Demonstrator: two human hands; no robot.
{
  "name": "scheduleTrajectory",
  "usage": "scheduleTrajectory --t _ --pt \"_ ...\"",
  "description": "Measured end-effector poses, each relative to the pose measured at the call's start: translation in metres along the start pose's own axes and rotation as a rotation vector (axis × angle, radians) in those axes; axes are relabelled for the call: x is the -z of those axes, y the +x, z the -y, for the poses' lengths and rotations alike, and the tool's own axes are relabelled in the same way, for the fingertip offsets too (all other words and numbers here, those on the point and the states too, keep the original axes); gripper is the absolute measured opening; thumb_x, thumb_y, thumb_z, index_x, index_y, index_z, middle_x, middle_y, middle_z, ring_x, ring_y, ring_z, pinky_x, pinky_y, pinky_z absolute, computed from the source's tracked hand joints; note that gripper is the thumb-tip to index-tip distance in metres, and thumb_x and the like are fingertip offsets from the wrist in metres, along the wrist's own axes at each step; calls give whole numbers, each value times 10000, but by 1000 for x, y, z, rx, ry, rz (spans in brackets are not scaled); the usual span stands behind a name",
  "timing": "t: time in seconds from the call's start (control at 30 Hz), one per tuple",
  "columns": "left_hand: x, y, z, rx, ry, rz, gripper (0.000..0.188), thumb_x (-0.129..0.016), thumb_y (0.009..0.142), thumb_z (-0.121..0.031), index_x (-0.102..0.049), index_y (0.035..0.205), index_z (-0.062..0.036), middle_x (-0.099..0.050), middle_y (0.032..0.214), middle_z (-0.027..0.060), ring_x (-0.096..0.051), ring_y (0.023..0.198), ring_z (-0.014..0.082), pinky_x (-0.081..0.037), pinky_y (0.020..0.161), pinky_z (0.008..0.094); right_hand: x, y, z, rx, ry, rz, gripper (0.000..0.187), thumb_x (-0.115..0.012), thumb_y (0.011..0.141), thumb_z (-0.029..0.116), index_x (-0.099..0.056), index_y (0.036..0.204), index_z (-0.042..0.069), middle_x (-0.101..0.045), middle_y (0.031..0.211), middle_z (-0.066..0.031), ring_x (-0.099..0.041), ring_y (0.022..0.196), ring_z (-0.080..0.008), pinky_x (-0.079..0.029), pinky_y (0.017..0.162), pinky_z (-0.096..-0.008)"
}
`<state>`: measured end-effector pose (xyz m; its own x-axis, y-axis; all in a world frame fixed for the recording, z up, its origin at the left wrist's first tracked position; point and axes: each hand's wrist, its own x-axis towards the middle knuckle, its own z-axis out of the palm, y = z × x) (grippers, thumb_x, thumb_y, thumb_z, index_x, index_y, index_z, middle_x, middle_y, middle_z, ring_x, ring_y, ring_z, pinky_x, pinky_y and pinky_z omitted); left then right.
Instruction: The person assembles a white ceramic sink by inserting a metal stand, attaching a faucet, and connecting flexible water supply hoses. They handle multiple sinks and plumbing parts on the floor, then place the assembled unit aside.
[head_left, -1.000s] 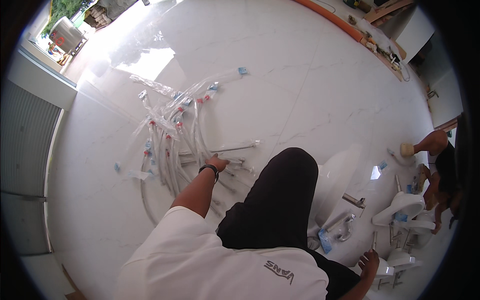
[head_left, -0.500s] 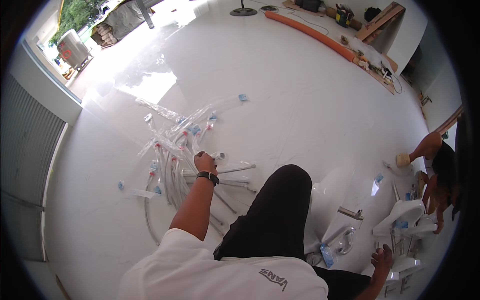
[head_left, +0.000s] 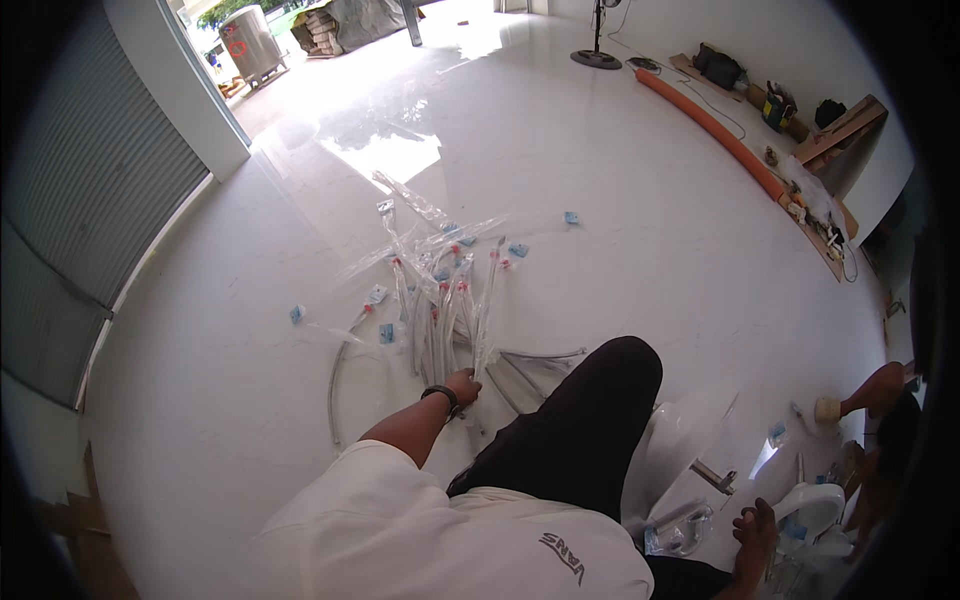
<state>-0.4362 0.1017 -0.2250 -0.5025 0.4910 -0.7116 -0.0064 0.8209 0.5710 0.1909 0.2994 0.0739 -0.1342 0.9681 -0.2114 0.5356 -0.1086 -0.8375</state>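
Note:
My left hand [head_left: 464,387], with a dark watch on its wrist, is closed round the near end of a slim flexible hose in a clear plastic sleeve [head_left: 488,310]. This hose points away from me, over a loose pile of similar grey braided hoses [head_left: 430,325] with red end caps, clear sleeves and small blue labels. Low on the right, my right hand [head_left: 756,530] is raised with its fingers apart and slightly bent, holding nothing. Close to it lie a clear bag with bent chrome pipes [head_left: 682,528] and a chrome fitting [head_left: 712,476] beside a glossy white ceramic piece [head_left: 668,440].
Another person's arm [head_left: 875,390] reaches in at the right, by a white ceramic ring-shaped piece [head_left: 815,500]. A long orange roll [head_left: 710,130] lies at the far right, near a stand base [head_left: 597,60]. A ribbed grey shutter [head_left: 90,150] stands on the left.
My left hand has drawn back toward me, and the sleeved hose in it now points away from me. The whole view has turned left, shifting the scene rightward.

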Motion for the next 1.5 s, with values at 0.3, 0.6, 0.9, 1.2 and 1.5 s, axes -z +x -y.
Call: scheduleTrajectory --t 0.3,0.6,0.9,1.2,1.5 --pt "-43 -29 31 -28 -146 -107 487 -687 913 -258 -643 1312 20 -702 1199 271 -698 1115 355 -547 959 439 3 -2 -13 -218 -96 11 658 -719 948 354 -481 1453 6 -635 1103 -78 -647 887 -169 -525 745 -277" --pt "66 -10 147 247 84 -586 547 -734 864 -292 -623 1295 27 -580 1377 303 -604 1257 413 -494 1068 457 -8 13 -10 -332 -202 17 564 -665 959 266 -512 1440 16 -643 1110 -80 -646 865 -153 -528 720 -281" --pt "89 72 131 3 -141 -285 789 -738 880 -337 -445 1503 51 -444 1534 328 -477 1418 406 -381 1176 417 -8 27 6 -349 -323 14 572 -661 962 255 -509 1451 0 -651 1082 -91 -648 841 -151 -522 684 -270" --pt "88 -45 272 727 71 -930 618 -734 832 -264 -550 1365 -13 -513 1391 217 -569 1247 434 -477 1058 530 12 37 4 -442 -301 -12 552 -665 971 289 -510 1429 24 -667 1047 -72 -643 808 -139 -531 660 -264" --pt "94 -73 443 713 -395 -288 615 -652 948 -346 -524 1491 -87 -481 1555 225 -498 1397 390 -387 1132 555 38 67 8 -489 -404 -70 522 -661 975 289 -532 1407 26 -659 1019 -81 -648 777 -160 -500 602 -282"
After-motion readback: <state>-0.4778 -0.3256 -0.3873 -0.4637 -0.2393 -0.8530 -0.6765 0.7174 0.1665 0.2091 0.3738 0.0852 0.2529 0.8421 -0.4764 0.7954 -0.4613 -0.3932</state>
